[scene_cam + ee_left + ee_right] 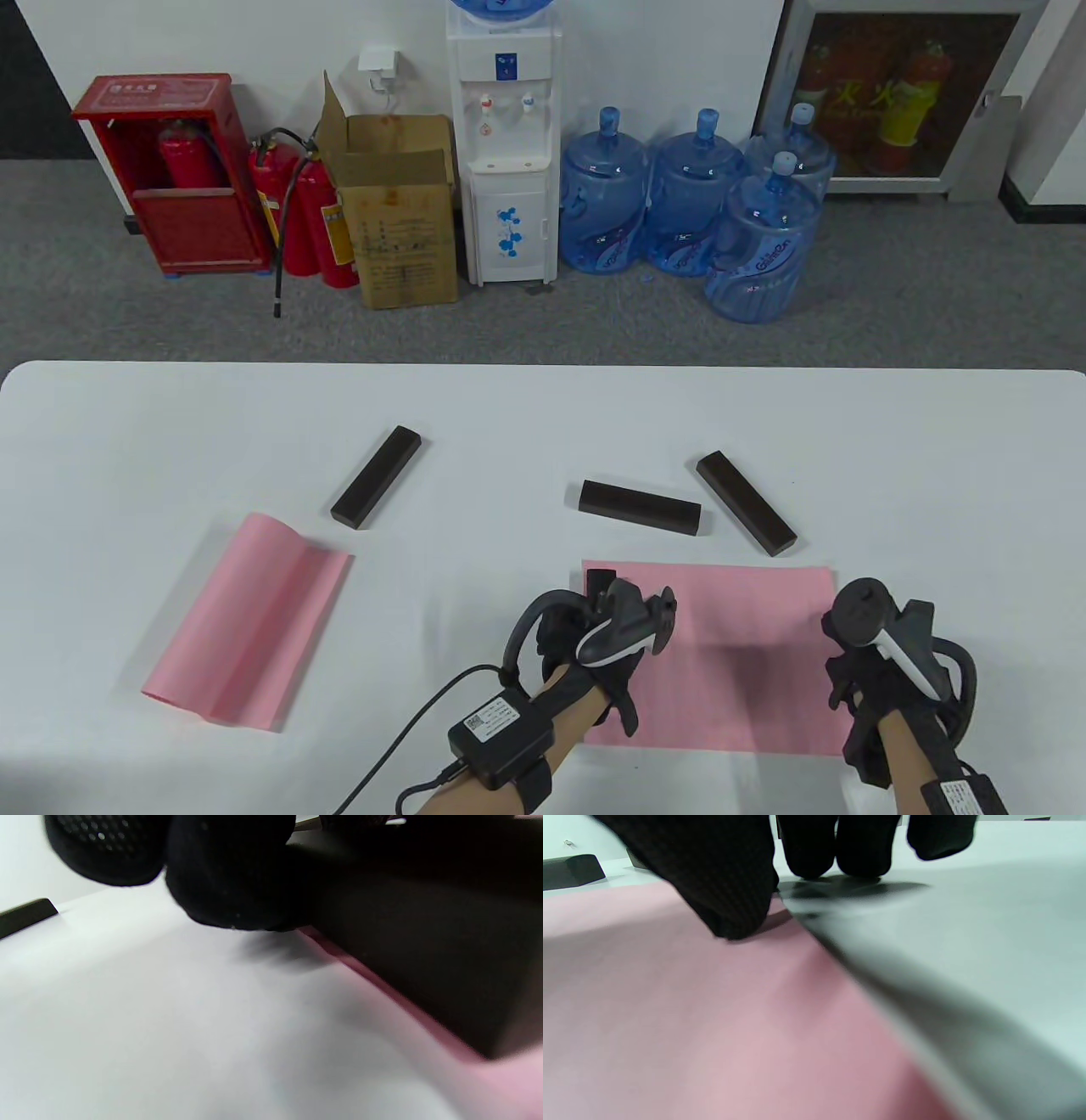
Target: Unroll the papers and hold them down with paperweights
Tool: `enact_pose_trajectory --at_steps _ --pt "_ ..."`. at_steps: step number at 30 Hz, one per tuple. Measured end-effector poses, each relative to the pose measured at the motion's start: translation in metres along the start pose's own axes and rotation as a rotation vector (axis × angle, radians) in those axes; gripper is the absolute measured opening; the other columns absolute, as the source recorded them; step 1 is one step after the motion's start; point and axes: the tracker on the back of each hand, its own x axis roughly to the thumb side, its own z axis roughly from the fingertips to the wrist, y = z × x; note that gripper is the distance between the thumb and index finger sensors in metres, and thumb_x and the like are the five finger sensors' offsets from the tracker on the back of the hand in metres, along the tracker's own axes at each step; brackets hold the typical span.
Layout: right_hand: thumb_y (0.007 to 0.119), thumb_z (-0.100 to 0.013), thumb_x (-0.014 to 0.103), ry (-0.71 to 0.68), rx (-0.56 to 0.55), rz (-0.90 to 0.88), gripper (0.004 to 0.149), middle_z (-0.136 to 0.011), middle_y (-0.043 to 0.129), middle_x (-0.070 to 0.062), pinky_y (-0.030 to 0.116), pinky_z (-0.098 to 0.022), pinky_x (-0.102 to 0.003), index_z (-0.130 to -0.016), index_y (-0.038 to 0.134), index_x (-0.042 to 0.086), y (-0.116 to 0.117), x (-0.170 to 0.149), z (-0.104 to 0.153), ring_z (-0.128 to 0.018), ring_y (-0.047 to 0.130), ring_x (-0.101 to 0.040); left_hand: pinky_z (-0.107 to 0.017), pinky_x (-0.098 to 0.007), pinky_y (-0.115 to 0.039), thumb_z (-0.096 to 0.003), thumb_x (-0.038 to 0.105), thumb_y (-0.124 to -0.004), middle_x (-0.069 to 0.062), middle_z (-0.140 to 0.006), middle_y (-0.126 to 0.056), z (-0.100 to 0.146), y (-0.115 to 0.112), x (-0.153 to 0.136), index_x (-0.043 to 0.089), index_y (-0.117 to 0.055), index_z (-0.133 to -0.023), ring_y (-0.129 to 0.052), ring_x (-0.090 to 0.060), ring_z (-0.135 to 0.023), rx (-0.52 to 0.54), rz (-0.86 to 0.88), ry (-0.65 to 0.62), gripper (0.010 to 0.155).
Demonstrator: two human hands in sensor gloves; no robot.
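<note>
Near the table's front edge, the flat pink paper sheet (730, 654) lies unrolled. At its left edge the left hand (594, 649) grips a dark rectangular wooden paperweight (601, 581); the right hand (874, 671) presses its thumb on the right edge, fingers extended.

On the table (543, 407), one sheet of paper (730, 654) lies flat near the front, right of the middle. The left hand (594, 654) rests on its left edge and the right hand (874, 671) on its right edge. A paperweight (600, 580) lies on the sheet's far left corner, under the left hand. Just behind the sheet lie two paperweights (640, 508) (746, 503), side by side. Far to the left lies another paper (246, 620), partly curled. Behind it is one more paperweight (377, 487).
</note>
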Motion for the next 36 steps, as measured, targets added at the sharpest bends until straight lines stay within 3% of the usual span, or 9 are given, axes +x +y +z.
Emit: enact_pose_trajectory --at_steps 8,11,15,21,25,28,36 --pt "0.089 -0.040 0.030 0.000 0.000 0.001 0.057 -0.111 0.051 -0.006 0.052 -0.074 -0.062 -0.096 0.074 0.028 0.000 0.000 0.000 -0.104 0.057 -0.038 -0.043 -0.048 -0.083 -0.0445 0.068 -0.061 -0.013 -0.081 -0.095 0.006 0.003 -0.002 0.047 -0.045 -0.109 -0.101 -0.022 -0.041 -0.009 -0.027 0.004 0.070" --pt "0.089 -0.040 0.030 0.000 -0.002 0.003 0.058 -0.111 0.051 -0.006 0.052 -0.074 -0.062 -0.096 0.073 0.028 0.000 0.000 0.000 -0.104 0.058 -0.038 -0.053 -0.051 -0.078 -0.0444 0.068 -0.060 -0.014 -0.097 -0.086 0.017 0.016 -0.020 0.049 -0.034 -0.110 -0.099 -0.028 -0.060 0.058 -0.014 -0.018 0.073" --pt "0.089 -0.040 0.030 -0.001 -0.004 0.007 0.057 -0.111 0.051 -0.006 0.052 -0.074 -0.062 -0.096 0.074 0.028 0.000 0.001 0.000 -0.104 0.058 -0.038 -0.058 -0.054 -0.075 -0.0458 0.066 -0.060 -0.012 -0.103 -0.080 0.034 0.023 -0.066 0.048 -0.036 -0.110 -0.096 -0.031 -0.073 0.128 0.040 0.005 0.071" --pt "0.088 -0.040 0.030 0.001 -0.003 0.002 0.058 -0.111 0.051 -0.006 0.052 -0.074 -0.062 -0.096 0.073 0.029 0.000 0.001 0.001 -0.104 0.058 -0.038 -0.062 -0.057 -0.071 -0.0470 0.064 -0.060 -0.012 -0.107 -0.076 0.055 -0.014 -0.158 0.047 -0.037 -0.111 -0.092 -0.034 -0.082 0.126 0.201 0.114 0.070" --pt "0.088 -0.040 0.030 0.001 -0.003 0.009 0.058 -0.111 0.051 -0.006 0.052 -0.074 -0.062 -0.096 0.073 0.029 0.001 0.001 0.001 -0.103 0.058 -0.038 -0.065 -0.059 -0.068 -0.0476 0.064 -0.060 -0.012 -0.110 -0.074 0.062 -0.049 -0.195 0.047 -0.038 -0.111 -0.089 -0.036 -0.086 0.091 0.359 0.142 0.069" --pt "0.088 -0.040 0.030 -0.002 0.003 0.034 0.059 -0.111 0.051 -0.006 0.052 -0.074 -0.062 -0.097 0.072 0.028 0.000 0.004 0.002 -0.103 0.058 -0.038 -0.066 -0.061 -0.066 -0.0478 0.063 -0.061 -0.013 -0.110 -0.073 0.062 -0.066 -0.205 0.046 -0.040 -0.111 -0.088 -0.038 -0.087 0.079 0.427 0.125 0.069" --pt "0.087 -0.041 0.035 0.004 0.136 -0.010 0.069 -0.113 0.038 -0.010 0.045 -0.074 -0.063 -0.104 0.062 0.024 -0.013 0.007 0.002 -0.105 0.045 -0.042 -0.066 -0.060 -0.066 -0.0479 0.063 -0.060 -0.013 -0.111 -0.073 0.061 -0.071 -0.213 0.046 -0.040 -0.111 -0.087 -0.037 -0.086 0.049 0.477 0.107 0.069"
